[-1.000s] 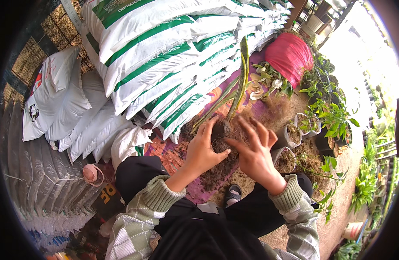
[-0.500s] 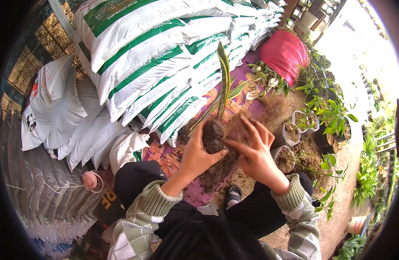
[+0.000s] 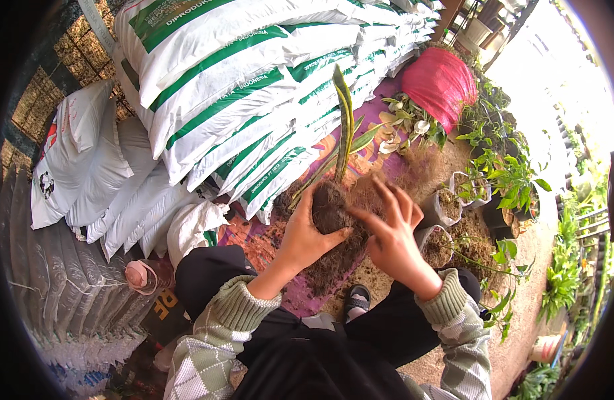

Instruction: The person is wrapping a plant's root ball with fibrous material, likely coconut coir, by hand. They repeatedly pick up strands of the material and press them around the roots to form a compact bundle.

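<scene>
A snake plant's tall yellow-edged leaf (image 3: 345, 123) rises from a dark, rounded root ball (image 3: 329, 203). My left hand (image 3: 302, 233) is wrapped around the root ball from the left, thumb along its lower side. From the right, my right hand (image 3: 400, 243) reaches over with fingers spread, the index fingertip at the ball's right edge; I cannot tell whether it touches. Loose brown fibre (image 3: 366, 200) shows behind the right fingers, and more dark fibrous soil (image 3: 330, 270) lies below my hands on the purple-and-orange mat (image 3: 300, 293).
White-and-green sacks (image 3: 220, 87) are stacked at the far left, with plain white sacks (image 3: 87, 160) beside them. A red sack (image 3: 440, 87) lies at the back right. Soil-filled grow bags (image 3: 442, 205) and leafy plants (image 3: 514, 180) stand on the right. A pink container (image 3: 141, 277) is at my left.
The root ball has turned slightly in my left hand, showing a rounder, more fibrous side. My right hand has barely moved.
</scene>
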The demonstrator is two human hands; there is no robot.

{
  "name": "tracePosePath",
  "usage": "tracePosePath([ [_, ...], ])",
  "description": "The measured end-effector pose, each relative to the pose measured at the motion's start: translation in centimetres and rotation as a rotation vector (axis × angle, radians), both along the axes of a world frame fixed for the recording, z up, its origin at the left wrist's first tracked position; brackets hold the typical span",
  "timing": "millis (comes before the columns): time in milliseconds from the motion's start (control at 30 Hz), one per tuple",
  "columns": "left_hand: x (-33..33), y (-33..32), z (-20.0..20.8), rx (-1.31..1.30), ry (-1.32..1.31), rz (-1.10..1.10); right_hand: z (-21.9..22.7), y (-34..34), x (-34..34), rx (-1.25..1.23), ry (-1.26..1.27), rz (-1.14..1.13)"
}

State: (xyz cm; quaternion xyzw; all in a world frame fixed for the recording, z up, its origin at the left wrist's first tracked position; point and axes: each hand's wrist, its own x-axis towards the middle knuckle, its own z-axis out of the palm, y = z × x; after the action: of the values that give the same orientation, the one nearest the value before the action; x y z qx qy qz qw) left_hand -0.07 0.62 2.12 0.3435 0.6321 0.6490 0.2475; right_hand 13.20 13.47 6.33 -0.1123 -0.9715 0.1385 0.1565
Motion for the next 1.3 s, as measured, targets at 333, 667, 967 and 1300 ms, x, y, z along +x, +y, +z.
tracePosePath([
  [333,0.0,-0.1,-1.5,0.069,-0.150,-0.020,0.5,0.0,-0.7,0.140,0.045,0.038],
  [667,-0.1,0.2,-1.5,0.091,-0.249,-0.067,-0.5,1.0,-0.8,0.146,0.077,0.037],
  [967,-0.3,-1.1,-1.3,0.201,-0.650,-0.075,2.3,0.7,0.2,0.014,0.279,0.016],
  [1300,-0.6,-2.8,-0.9,0.365,-1.073,-0.247,2.0,-1.1,1.2,0.014,0.284,0.086],
])
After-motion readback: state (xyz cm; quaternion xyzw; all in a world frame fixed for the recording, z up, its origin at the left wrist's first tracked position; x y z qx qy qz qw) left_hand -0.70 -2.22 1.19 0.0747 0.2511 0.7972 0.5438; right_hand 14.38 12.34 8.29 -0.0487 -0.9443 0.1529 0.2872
